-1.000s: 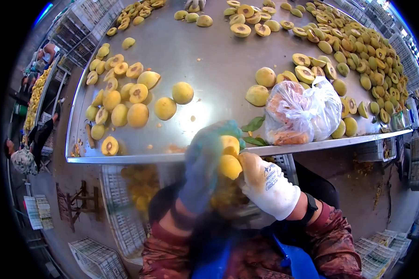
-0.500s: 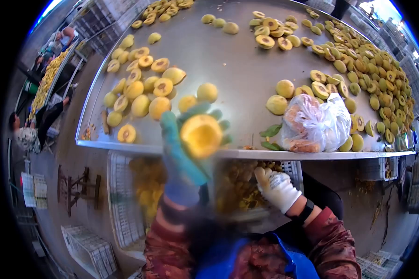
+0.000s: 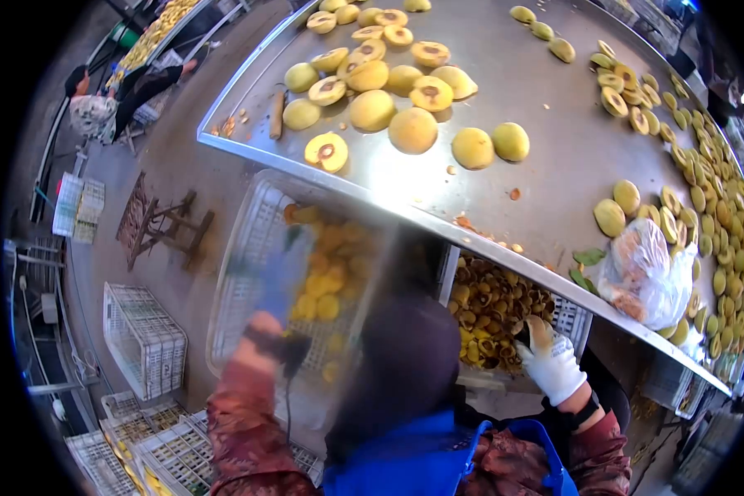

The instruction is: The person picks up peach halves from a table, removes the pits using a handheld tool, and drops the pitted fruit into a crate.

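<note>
My left hand (image 3: pixel 277 273), in a teal and blue glove, is over the left part of a crate (image 3: pixel 248 240) of yellow fruit halves (image 3: pixel 326 285); motion smears its fingers. My right hand (image 3: pixel 550 364), in a white glove, is at the edge of a second crate (image 3: pixel 583 318) full of brown pits and scraps (image 3: pixel 492 306). Its fingers are curled round something dark and small that I cannot make out. Above both crates stands the metal table (image 3: pixel 488 194), with halved fruit (image 3: pixel 326 151) near its left corner.
A wooden stool (image 3: pixel 169 223) and an empty white crate (image 3: pixel 145 339) stand at the left. A plastic bag (image 3: pixel 653 277) lies at the table's front edge beside a large fruit pile (image 3: pixel 719 215). A person (image 3: pixel 95 112) sits at the upper left.
My left hand has moved from above the table edge down to the left crate; the fruit half it held no longer shows in it. The view has turned and shifted left.
</note>
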Demonstrator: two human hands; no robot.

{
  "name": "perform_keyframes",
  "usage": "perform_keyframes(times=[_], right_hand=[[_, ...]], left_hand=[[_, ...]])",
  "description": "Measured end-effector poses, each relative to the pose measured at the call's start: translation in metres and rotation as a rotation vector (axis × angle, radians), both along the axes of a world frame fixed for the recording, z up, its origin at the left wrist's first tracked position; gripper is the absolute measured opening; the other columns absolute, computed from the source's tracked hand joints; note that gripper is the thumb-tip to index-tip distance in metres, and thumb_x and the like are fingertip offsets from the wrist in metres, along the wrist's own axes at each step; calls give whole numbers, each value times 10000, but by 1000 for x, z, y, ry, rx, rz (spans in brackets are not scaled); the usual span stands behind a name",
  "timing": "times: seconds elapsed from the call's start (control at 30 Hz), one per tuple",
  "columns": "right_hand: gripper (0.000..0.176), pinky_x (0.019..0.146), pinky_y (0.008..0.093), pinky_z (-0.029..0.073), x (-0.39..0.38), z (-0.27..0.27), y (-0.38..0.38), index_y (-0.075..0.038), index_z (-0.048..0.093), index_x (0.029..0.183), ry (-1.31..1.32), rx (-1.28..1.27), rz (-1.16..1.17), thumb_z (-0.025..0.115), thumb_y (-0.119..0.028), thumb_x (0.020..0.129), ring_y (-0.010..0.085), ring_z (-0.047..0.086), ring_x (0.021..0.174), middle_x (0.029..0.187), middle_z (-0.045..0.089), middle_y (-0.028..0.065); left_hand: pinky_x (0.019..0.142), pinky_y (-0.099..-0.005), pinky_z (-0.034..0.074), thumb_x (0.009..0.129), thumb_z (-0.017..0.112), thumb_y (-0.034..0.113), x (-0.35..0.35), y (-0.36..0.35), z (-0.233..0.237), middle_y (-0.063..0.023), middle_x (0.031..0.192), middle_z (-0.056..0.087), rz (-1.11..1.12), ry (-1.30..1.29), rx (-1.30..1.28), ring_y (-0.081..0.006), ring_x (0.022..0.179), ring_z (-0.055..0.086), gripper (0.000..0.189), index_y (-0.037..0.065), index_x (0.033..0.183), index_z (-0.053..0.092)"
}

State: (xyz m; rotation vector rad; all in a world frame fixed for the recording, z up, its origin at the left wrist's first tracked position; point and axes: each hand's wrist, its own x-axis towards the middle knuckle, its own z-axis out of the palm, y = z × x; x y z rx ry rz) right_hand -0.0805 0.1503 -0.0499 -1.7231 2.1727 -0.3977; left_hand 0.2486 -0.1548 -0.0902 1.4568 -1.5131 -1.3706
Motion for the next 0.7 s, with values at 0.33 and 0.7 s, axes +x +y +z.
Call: perform_keyframes(times=[0.33, 0.7], right_hand=[[493, 838, 467, 493, 8, 21, -18, -37, 487, 1239, -121, 153, -23, 696, -142, 805, 430, 602, 999, 1081, 619, 218], [434, 808, 462, 499, 9, 34, -38, -25, 522, 1175, -143, 98, 61, 714, -133, 801, 421, 614, 958, 1038, 625, 225]], left_hand=[[989, -326, 435, 882, 627, 227, -8, -5, -220, -184, 1292, 586, -386, -460, 95, -261, 1183, 564, 545, 14, 1366, 491], [722, -231, 493, 926, 584, 55, 60, -2, -164, -19, 1014, 628, 94, -89, -143, -82, 827, 574, 307, 8, 1230, 577]])
